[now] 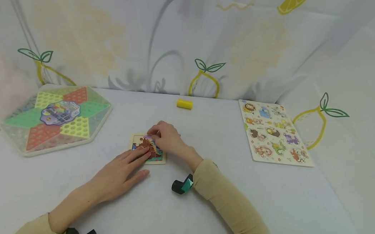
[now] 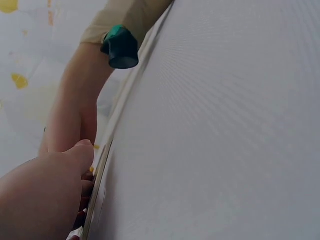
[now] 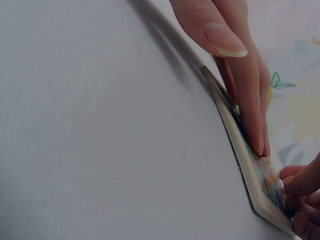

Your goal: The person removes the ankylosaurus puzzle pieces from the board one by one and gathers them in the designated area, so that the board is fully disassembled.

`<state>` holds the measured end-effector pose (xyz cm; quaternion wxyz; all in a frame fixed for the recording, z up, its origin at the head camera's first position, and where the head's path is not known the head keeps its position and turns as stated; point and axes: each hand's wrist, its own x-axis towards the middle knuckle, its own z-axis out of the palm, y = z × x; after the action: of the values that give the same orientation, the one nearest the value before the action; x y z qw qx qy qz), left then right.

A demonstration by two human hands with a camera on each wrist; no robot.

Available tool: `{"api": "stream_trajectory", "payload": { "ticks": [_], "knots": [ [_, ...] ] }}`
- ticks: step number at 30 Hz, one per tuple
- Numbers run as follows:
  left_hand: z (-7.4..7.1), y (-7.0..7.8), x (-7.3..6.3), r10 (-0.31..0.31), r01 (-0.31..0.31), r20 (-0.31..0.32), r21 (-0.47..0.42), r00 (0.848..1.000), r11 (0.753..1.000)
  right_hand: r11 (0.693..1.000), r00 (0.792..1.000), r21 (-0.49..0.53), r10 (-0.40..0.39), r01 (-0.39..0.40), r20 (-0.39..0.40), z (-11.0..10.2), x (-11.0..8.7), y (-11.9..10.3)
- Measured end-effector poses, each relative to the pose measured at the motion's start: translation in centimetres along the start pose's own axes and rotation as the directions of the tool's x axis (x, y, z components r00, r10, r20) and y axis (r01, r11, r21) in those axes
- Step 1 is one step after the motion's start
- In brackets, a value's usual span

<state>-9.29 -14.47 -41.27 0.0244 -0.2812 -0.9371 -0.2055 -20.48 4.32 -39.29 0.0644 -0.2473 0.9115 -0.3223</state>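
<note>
Nearest us, we are seeing two beige sleeves (image 1: 230,205), with a black-and-green wrist-worn device (image 1: 180,186) sitting at the right cuff. Beyond them, the left hand (image 1: 123,170) is reaching in from the near left, its fingers lying straight and flat across a small, rectangular, pale-framed picture puzzle (image 1: 157,157). We are judging that this is steadying the puzzle, which is resting on the white tabletop (image 1: 212,140) between the two hands, where both are reaching it easily. The right hand (image 1: 170,138) is bending its fingers down onto the puzzle's upper right part; they are looking curled, but we are not able to tell whether they are pinching a piece or only pressing.

Farther out, a hexagonal, red-green-yellow board with many holes (image 1: 60,112) is lying at left, and a cream rectangular board of cartoon animals (image 1: 274,132) at right, both seemingly sitting aside to leave working room. Farther still, a short yellow cylinder (image 1: 184,104) is lying on its side before a white, lemon-printed cloth (image 1: 131,31).
</note>
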Motion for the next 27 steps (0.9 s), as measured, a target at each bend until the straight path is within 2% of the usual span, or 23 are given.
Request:
{"api": "stream_trajectory", "payload": {
  "ticks": [17,27],
  "knots": [
    [-0.13,0.08,-0.06,0.017,-0.016,-0.015,0.013,1.0,1.0,0.995,0.998,-0.091,-0.047,0.044,-0.037,0.39,-0.39,-0.33],
    [0.0,0.05,-0.03,0.021,-0.021,-0.02,0.016,1.0,1.0,0.987,0.996,-0.14,-0.083,0.084,0.014,0.31,-0.63,-0.69]
  ]
}}
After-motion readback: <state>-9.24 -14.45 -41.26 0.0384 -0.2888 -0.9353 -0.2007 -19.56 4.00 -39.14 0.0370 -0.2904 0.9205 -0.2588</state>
